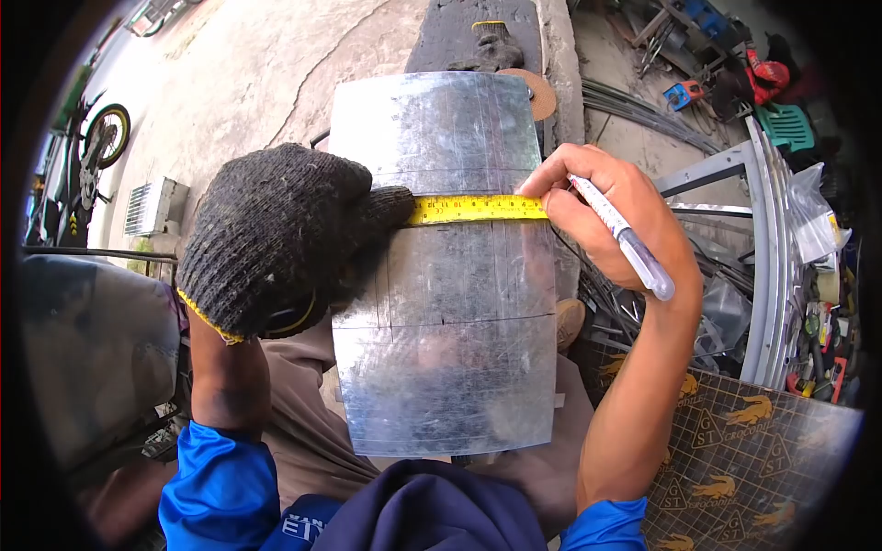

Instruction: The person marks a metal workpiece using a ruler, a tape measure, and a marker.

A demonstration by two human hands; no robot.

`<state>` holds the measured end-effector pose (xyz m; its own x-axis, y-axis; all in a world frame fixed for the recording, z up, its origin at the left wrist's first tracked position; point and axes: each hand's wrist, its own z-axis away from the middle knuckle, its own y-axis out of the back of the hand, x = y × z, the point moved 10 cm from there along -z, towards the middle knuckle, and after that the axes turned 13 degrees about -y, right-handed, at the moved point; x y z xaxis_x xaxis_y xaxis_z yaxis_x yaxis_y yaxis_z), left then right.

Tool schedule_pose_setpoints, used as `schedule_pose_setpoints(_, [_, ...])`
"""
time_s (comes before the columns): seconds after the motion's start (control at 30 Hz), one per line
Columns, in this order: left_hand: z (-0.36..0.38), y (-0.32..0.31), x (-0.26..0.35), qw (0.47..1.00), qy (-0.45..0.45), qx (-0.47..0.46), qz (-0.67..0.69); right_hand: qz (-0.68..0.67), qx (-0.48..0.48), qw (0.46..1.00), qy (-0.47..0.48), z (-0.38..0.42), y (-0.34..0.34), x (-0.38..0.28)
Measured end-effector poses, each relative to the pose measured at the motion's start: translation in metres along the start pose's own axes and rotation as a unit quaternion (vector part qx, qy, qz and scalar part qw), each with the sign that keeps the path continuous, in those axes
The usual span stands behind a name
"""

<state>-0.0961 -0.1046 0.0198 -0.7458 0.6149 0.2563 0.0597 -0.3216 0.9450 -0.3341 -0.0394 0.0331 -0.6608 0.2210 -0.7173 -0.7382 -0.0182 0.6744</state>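
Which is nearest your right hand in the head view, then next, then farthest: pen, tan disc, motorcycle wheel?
Nearest to the right hand first:
1. Pen: held in it.
2. Tan disc: beyond the metal sheet's far right corner.
3. Motorcycle wheel: far left background.

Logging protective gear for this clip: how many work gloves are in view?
2. One glove is on the left hand; the other glove lies on the dark board beyond the metal sheet. More may be hidden.
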Motion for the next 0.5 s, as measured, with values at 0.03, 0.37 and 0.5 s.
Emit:
schedule_pose_setpoints(0.03, [-0.003,0.001,0.004,1.0,-0.005,-0.016,-0.012,-0.017,-0.013,1.0,-0.018,0.0,-0.001,0.003])
schedule_pose_setpoints(0.37, [-0.027,0.01,0.028,0.989,-0.082,-0.104,-0.071,-0.064,-0.054,0.995,-0.053,-0.005,-0.006,0.018])
schedule_pose_setpoints(0.5, [-0.029,0.004,0.034,0.981,-0.109,-0.109,-0.121,-0.076,-0.044,0.996,-0.019,-0.006,-0.004,0.017])
